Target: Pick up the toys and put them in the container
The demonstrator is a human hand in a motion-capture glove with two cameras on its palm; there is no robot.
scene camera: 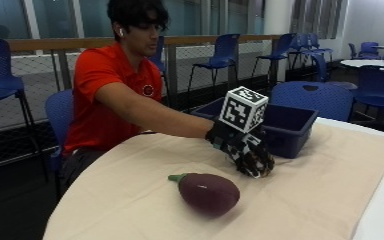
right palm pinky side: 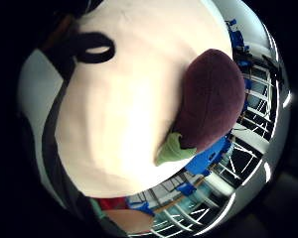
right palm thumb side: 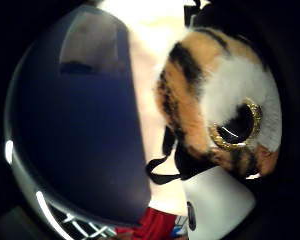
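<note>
Reaching out across the cloth-covered table, a seated person extends the right arm nearly straight, the gloved right hand angled downward with its fingers curled around a plush tiger toy. The thumb-side palm view shows the tiger's orange, black and white fur and one gold-rimmed eye pressed close against the palm; from the outside view only a sliver of the toy shows under the fingers. The hand sits low over the cloth, just in front of the dark blue container, which stands open-topped near the table's far edge. A purple plush eggplant with a green stem lies on its side on the cloth, nearer the camera than the hand and apart from it. Bare cloth stretches between the eggplant and the container and out toward the table's rounded rim. Blue chairs stand along a railing behind the person.
</note>
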